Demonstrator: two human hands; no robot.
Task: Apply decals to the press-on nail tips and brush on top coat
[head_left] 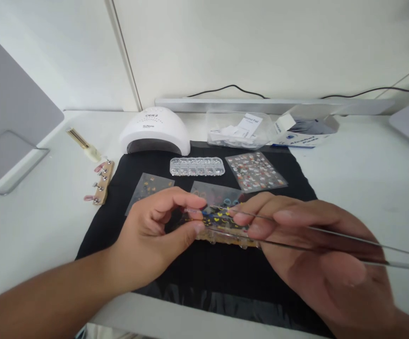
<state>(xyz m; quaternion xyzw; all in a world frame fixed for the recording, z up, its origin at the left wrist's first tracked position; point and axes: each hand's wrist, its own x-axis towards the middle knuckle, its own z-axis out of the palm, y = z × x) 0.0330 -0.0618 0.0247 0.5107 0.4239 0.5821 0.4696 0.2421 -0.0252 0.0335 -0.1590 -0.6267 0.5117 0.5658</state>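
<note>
My right hand [317, 245] is wrapped round long, thin metal tweezers [331, 233], whose two prongs are spread and point left. Their tips reach the fingertips of my left hand [165, 230]. There the thumb and index finger are bent toward each other in a pinch, and whatever lies between them is too small to make out. Behind and below the fingers a clear sticker sheet [216, 189] with yellow hearts and blue shapes shows on the black mat [108, 235]. A tan strip with clear rounded pieces [225, 238] is partly hidden under my hands.
Farther back are a white nail lamp [155, 129], a clear compartment case [197, 166], a patterned sticker sheet [256, 171], a plastic bin [239, 132] and an alcohol pad box [306, 134]. On the left lie another sticker sheet [151, 188], a wooden stand [103, 183] and a bottle [84, 145].
</note>
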